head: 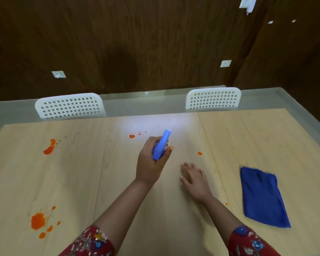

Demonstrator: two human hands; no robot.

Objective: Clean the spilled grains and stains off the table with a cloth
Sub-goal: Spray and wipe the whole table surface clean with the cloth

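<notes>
Mid frame: left hand [150, 164] fingers grip blue spray bottle [161, 145]. Right hand [194, 177] flat on tabletop [72, 172], fingers open. Blue cloth [262, 197] btm right.

Left hand [151, 163] is raised, gripping a spray bottle [161, 145]; right hand [194, 177] lies flat, fingers straight.

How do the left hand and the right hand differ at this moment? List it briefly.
The left hand grips a blue spray bottle with curled fingers; the right hand holds nothing, its fingers straight, palm down. The left hand reaches farther across the table; the right hand lies nearer the blue cloth. Both come from red floral sleeves.
</notes>
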